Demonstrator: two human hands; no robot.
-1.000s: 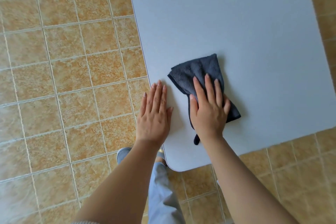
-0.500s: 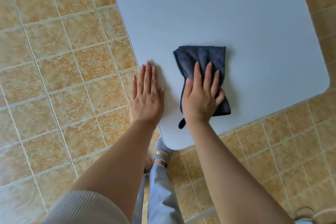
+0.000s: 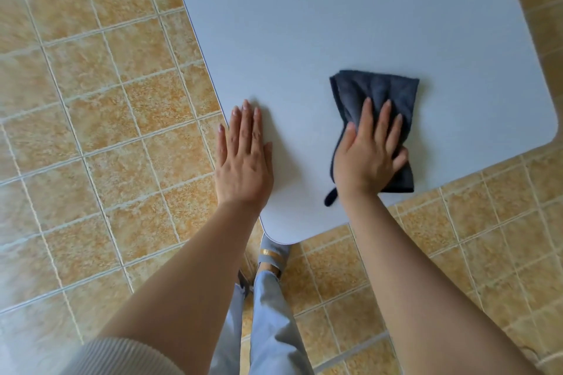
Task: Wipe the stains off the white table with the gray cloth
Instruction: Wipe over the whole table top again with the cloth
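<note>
White table (image 3: 335,24) filling upper right of frame, over tan tiled floor (image 3: 91,131); gray cloth (image 3: 380,91) at right centre, pressed flat under right hand (image 3: 365,158); left hand (image 3: 243,161) flat, palm down, at table's left edge.

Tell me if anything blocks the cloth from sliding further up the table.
Nothing visible does. The cloth lies flat under the right hand, and the table beyond it is bare. The left hand rests off to the side.
</note>
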